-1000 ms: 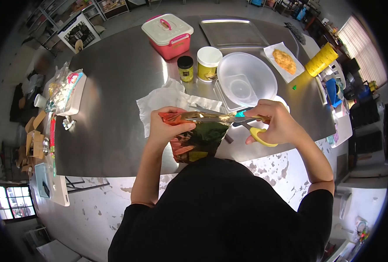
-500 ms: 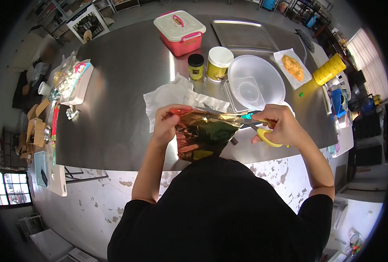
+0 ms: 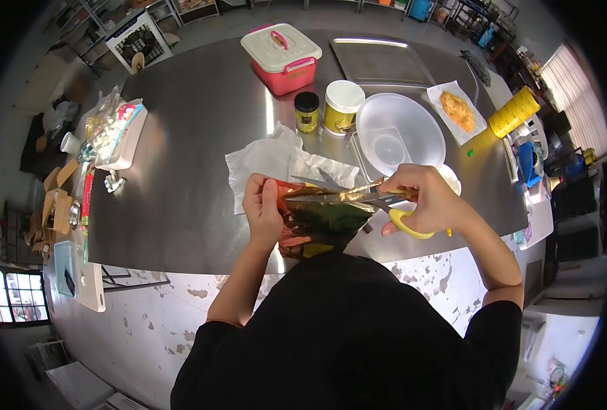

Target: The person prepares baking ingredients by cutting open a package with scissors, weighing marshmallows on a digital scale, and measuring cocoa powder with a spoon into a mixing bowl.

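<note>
My left hand point(image 3: 262, 210) pinches the upper left edge of a shiny, reflective foil bag point(image 3: 324, 229), which shows red, gold and dark green. In my right hand point(image 3: 430, 198) is a pair of scissors point(image 3: 412, 227) with yellow handles, fingers through the loops. The blades point left and stand apart along the bag's top edge, one lying across the gold foil, the other behind it. Crumpled white paper point(image 3: 259, 160) lies on the table just beyond my left hand. A translucent oval tub point(image 3: 402, 126) stands beyond my right hand.
On the metal table point(image 3: 180, 137) stand a pink lidded box point(image 3: 286, 61), a black-lidded jar point(image 3: 307, 113) and a white-lidded tub point(image 3: 344, 106). To the right are a fried piece on paper point(image 3: 457, 111) and a yellow roll point(image 3: 514, 113). A packed bin point(image 3: 122, 137) is at left.
My right hand has moved slightly left with the scissors, and the blades are spread wider and reach further along the bag's top. My left hand still pinches the bag.
</note>
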Demonstrator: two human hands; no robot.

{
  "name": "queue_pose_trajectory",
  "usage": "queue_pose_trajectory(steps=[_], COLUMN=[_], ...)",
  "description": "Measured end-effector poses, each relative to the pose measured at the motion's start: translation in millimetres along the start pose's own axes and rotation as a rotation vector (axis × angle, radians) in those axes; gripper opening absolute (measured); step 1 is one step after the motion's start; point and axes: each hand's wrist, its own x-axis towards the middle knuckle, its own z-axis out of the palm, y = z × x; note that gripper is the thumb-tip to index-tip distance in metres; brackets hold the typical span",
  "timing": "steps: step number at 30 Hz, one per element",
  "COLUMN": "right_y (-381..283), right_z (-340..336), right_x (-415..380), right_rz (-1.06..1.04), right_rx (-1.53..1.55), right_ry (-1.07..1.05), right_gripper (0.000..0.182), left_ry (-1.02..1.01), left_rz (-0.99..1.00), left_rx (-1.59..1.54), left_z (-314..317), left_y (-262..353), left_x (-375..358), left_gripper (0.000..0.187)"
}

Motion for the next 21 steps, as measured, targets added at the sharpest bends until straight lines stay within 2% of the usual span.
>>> queue_pose_trajectory(steps=[5, 8, 11, 12, 13, 14, 16, 17, 19, 21], right_y=[5.9, 7.4, 9.0, 9.0, 8.6, 7.9, 5.0, 2.3, -2.5, -7.5], right_z=[0.8, 0.6, 1.3, 1.7, 1.8, 2.2, 4.1, 5.4, 4.8, 4.1], right_x=[-2.8, -4.3, -4.7, -4.3, -3.0, -1.4, 2.1, 4.6, 8.3, 10.5], right_rz=[0.039, 0.051, 0.044, 0.038, 0.035, 0.017, -0.001, -0.038, -0.080, -0.074], right_rx=[0.014, 0.034, 0.033, 0.033, 0.032, 0.003, -0.025, -0.019, -0.012, -0.030], right_ry=[-0.012, -0.008, -0.008, -0.004, -0.006, -0.012, -0.019, -0.017, -0.018, -0.036], right_gripper=[0.052, 0.051, 0.051, 0.051, 0.051, 0.051, 0.051, 0.052, 0.054, 0.054], left_ry=[0.047, 0.016, -0.008, -0.049, -0.090, -0.089, -0.201, -0.199, -0.273, -0.241], left_rz=[0.033, 0.059, 0.009, -0.026, -0.059, -0.057, -0.088, -0.086, -0.056, -0.081], left_rx=[-0.080, 0.018, -0.055, -0.184, -0.314, -0.313, -0.477, -0.476, -0.185, -0.225], left_z=[10.4, -0.3, -2.7, 1.0, 4.4, 7.2, 10.4, 7.6, -1.0, -2.7], left_y=[9.9, -1.4, -5.3, 1.5, 7.0, 10.5, 15.2, 13.6, 7.6, 5.4], left_x=[-1.1, -1.4, -1.9, -1.1, 0.0, 0.2, -0.3, -0.7, -1.2, -1.2], left_gripper=[0.009, 0.010, 0.009, 0.011, 0.018, 0.018, 0.038, 0.038, 0.054, 0.056])
